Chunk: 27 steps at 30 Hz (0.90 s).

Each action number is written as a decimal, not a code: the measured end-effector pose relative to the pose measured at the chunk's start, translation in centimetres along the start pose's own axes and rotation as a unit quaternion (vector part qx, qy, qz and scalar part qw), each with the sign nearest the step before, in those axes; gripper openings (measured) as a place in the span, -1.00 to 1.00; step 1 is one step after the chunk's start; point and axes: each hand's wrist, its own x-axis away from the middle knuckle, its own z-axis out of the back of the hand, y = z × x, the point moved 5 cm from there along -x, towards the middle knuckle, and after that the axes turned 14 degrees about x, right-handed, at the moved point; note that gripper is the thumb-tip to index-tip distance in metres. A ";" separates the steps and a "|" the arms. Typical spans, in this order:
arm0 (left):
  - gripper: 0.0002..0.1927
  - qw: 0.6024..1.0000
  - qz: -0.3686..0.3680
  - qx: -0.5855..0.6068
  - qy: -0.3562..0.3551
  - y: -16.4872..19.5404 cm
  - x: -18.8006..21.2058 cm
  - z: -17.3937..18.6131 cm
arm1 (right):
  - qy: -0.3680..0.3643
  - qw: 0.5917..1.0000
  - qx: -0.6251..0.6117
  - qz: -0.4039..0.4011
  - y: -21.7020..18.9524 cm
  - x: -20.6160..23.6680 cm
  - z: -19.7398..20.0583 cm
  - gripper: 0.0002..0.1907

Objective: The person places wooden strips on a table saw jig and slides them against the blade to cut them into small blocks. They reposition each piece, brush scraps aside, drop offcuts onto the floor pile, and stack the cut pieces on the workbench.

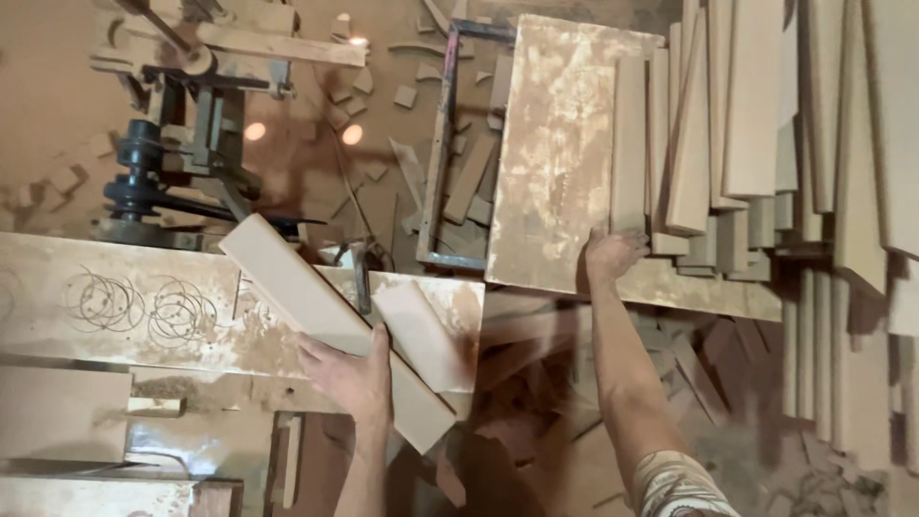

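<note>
Wooden board (330, 325) under left hand (352, 375), fingers (316, 352) across it.

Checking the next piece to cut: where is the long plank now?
Head view, lower left: the long plank lies diagonally on the dusty workbench, under the left hand.
</note>
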 end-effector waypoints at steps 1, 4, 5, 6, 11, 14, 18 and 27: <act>0.27 1.000 -0.001 0.002 0.001 0.2 -0.1 0.0 | -0.014 1.000 0.026 0.003 -0.6 0.1 0.2 0.03; 0.26 1.000 -0.006 0.004 -0.002 0.5 -0.1 0.2 | -0.117 0.993 -0.006 0.010 -2.3 0.7 0.3 -0.10; 0.27 1.000 -0.006 0.007 -0.005 0.3 0.0 0.1 | -0.156 0.987 -0.033 0.012 -2.5 0.7 0.3 -0.16; 0.28 1.000 -0.004 0.011 -0.005 0.0 0.0 -0.1 | -0.207 0.977 -0.042 0.009 -2.4 0.8 0.1 -0.15; 0.37 0.986 0.049 -0.154 -0.041 -3.7 -0.5 -1.4 | -0.483 0.785 -0.388 0.020 -0.9 3.9 -0.5 -0.64; 0.30 0.996 -0.074 -0.039 0.009 -3.0 -1.1 -1.0 | -0.570 0.620 -0.538 0.026 0.3 8.4 0.9 -0.90; 0.26 0.997 -0.031 0.068 0.004 -1.5 -1.5 0.1 | -0.374 0.737 -0.531 0.187 5.0 16.2 8.0 -0.29; 0.23 0.990 -0.055 0.122 0.038 -0.2 -1.1 2.4 | -0.222 0.832 -0.368 0.352 1.5 30.3 15.3 -0.23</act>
